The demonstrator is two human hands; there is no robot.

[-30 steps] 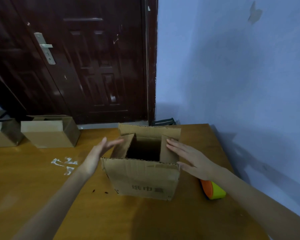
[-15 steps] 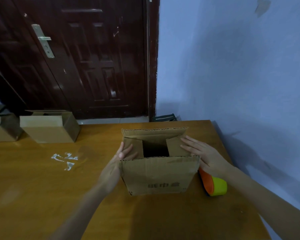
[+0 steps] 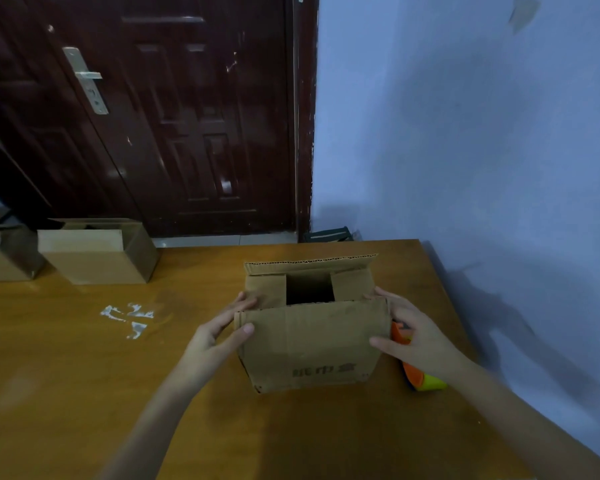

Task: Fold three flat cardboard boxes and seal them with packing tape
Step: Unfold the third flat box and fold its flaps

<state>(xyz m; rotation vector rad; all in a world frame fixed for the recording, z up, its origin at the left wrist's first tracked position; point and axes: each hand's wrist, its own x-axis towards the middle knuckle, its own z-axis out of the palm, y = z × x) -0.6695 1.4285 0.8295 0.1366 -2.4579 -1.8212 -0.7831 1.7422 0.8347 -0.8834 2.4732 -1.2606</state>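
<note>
the cardboard box (image 3: 312, 341) stands on the wooden desk (image 3: 84, 393) between both hands, and since a second ago its two short end flaps have gone from upright to folded inward, while the near long flap now rises toward closing. the left hand (image 3: 215, 337) and right hand (image 3: 413, 334) each have a grip on that flap's corners, thumb in front and fingers behind. the orange tape dispenser (image 3: 420, 379) lies just beside the box, so sealing looks close; two more boxes (image 3: 94, 251) sit far left.

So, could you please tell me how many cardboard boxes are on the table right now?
3. One box sits near the middle, held between the left hand and right hand. A second box stands at the far left, and a third box is cut off by the left edge.
</note>
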